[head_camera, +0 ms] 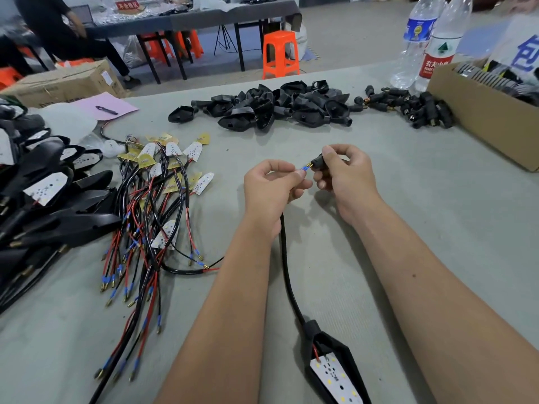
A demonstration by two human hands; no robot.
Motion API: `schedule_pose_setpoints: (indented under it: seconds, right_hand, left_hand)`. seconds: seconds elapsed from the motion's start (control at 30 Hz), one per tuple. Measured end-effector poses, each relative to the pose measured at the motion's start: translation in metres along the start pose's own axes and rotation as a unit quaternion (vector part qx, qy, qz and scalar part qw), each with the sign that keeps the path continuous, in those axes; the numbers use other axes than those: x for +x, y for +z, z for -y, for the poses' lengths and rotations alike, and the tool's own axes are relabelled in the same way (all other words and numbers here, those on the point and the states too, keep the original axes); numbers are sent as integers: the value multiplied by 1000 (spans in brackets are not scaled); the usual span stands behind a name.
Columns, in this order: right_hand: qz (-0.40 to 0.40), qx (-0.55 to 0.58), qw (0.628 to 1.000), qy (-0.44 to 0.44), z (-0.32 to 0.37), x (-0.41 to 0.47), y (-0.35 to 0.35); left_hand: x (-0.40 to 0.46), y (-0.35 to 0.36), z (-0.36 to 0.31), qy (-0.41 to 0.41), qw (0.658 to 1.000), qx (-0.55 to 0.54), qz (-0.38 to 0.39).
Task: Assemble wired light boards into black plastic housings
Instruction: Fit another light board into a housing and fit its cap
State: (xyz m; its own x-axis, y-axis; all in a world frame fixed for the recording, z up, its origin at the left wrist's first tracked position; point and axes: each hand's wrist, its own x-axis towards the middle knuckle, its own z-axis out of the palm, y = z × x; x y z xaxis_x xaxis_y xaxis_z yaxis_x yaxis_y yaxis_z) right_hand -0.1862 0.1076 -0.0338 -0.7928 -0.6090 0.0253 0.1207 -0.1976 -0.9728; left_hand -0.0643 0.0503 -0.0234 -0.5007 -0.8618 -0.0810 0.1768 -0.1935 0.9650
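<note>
Your left hand [272,186] pinches the thin blue-tipped wire end [304,169]; your right hand [342,173] grips the small black plastic connector [317,163] above the desk [379,228]. Floppy, light stuff, I'd guess, so pinch close to the tip.

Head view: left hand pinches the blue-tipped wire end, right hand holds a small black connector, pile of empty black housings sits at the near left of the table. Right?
Not quite. The head view shows the pile of empty black housings at the far middle of the table. The rest holds: left hand pinches the blue-tipped wire end, right hand holds the small black connector.
</note>
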Motion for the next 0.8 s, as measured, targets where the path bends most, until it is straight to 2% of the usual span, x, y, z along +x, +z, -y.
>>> schedule_pose_setpoints:
  seconds: [0.23,0.47,0.6,0.8]
  right_hand:
    - [21,-30,999,-15,-1,-3,2]
    - [-6,-30,999,-40,-5,-1,2]
    - [56,-20,997,-45,-2,-4,1]
    - [117,-15,991,-55,3,-9,1]
  left_hand:
    - [1,1,1,-7,999,-48,-20]
    - [3,-1,0,-16,996,-92,8]
    - [4,1,3,9,994,-104,-43]
    - [5,2,4,13,994,-91,-60]
